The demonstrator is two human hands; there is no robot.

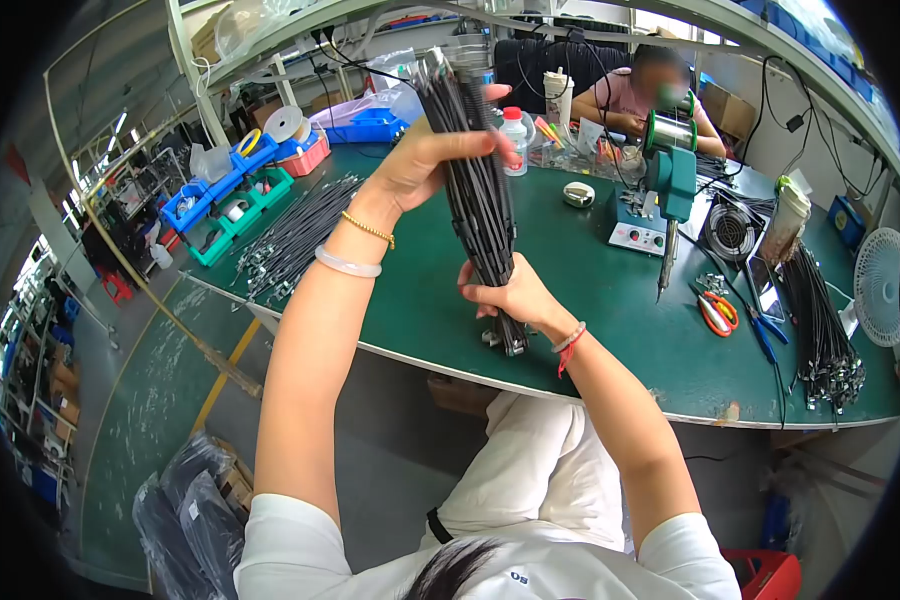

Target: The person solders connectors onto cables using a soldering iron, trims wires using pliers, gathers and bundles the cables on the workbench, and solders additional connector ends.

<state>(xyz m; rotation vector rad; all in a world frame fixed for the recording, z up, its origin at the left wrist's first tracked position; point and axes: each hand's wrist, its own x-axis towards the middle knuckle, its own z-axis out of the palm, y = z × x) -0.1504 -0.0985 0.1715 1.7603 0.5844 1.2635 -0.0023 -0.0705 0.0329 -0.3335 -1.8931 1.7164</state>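
A thick bundle of black cables stands nearly upright over the front of the green table, leaning a little to the left at the top. My left hand wraps round its upper part, with fingertips showing on the far side. Lower down, my right hand is closed round the same bundle. Small metal connectors show at the bottom end, close to the tabletop. To the left lies a loose pile of similar black cables; another cable bunch with metal ends lies at the right.
On the green table are a soldering station, a teal solder-feed stand, orange-handled pliers, blue-handled pliers and a small fan. Blue and green bins stand left. A co-worker sits opposite. A white fan stands right.
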